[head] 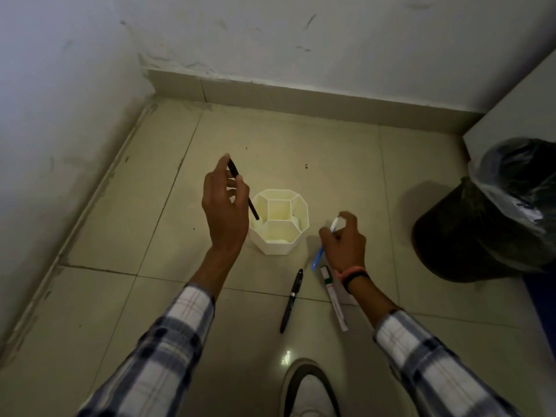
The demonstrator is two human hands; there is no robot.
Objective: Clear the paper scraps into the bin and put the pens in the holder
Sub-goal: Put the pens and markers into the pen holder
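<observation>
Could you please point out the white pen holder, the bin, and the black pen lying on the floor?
white pen holder [278, 242]: head view, on its near front wall.
bin [469, 236]: head view, on its dark side wall.
black pen on the floor [291, 300]: head view, mid-barrel.

The tiled floor [105, 296] carries a white holder [281, 236], black pen [291, 300], marker [334, 297] and bin [469, 236].

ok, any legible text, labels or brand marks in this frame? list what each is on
None legible.
White marker on the floor: printing along its barrel, too small and blurred to read.
Black pen on the floor, pen holder, bin: no visible markings.
</observation>
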